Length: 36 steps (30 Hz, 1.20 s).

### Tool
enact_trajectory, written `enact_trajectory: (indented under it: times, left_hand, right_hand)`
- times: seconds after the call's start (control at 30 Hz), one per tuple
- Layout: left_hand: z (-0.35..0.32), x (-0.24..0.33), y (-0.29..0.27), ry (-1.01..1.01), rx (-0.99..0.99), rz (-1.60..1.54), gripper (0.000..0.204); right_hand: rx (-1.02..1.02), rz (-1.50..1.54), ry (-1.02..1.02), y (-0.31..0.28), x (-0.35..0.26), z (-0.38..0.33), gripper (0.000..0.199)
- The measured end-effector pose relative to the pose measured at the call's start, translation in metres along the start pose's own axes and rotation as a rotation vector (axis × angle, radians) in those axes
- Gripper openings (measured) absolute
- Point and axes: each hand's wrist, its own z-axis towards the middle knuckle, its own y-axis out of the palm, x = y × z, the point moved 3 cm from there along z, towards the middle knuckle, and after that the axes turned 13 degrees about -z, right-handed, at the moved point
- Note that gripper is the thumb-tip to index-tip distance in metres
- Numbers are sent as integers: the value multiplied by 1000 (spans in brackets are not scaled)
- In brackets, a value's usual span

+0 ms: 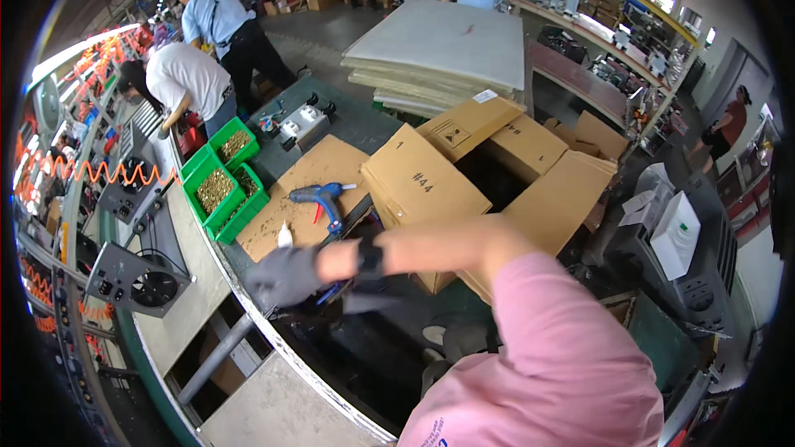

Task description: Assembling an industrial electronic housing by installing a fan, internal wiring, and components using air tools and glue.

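Basically, R hand (286, 277), in a grey glove w/ a black wristband (370, 257) behind it, hangs over the near edge of the bench (352, 113), at approx 9 o'clock of the view's centre. Forearm is bare; pink sleeve (571, 314) covers the upper arm. Fingers are motion-blurred: can't tell if spread, pressed together or pinching smth. L hand is out of shot.

Blue glue gun (328, 203) w/ red trigger lies at approx 1 o'clock from the glove, nearby, on a brown cardboard sheet (331, 157). White nozzle (285, 237) pokes up at 12, just beside the glove; can't tell if they touch.

Green bins (242, 217) of small brass-coloured parts sit at 11, against the sheet's L side. Open carton (422, 178), flaps out, at approx 2; stack of pale boards (439, 45) beyond it, at 1. Grey metal box (305, 124) at 12, farther up the bench. Dark unit w/ a round fan (112, 273) at 9, across the bench edge. Co-worker in a white T-shirt (189, 83) bends over at 11, well apart.
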Motion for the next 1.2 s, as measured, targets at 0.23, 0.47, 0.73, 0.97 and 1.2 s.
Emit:
enact_trajectory:
  times: [0.23,0.47,0.73,0.97,1.2]
  left_hand:
    - [-15,0,3,-72,-51,-5,53]
    - [-65,8,-27,-289,-67,61,57]
    - [-3,135,-176,-770,317,-995,20]
    - [-75,230,-220,-714,312,-1047,22]
    - [-223,272,-264,-1085,782,-909,22]
  right_hand:
    - [50,-550,884,-121,97,-218,57]
    - [-481,-469,812,-111,113,-264,62]
    - [-193,-1001,165,-165,63,-164,33]
    - [31,-702,-535,-118,-69,-52,24]
    - [42,-318,-1120,2,-267,-50,22]
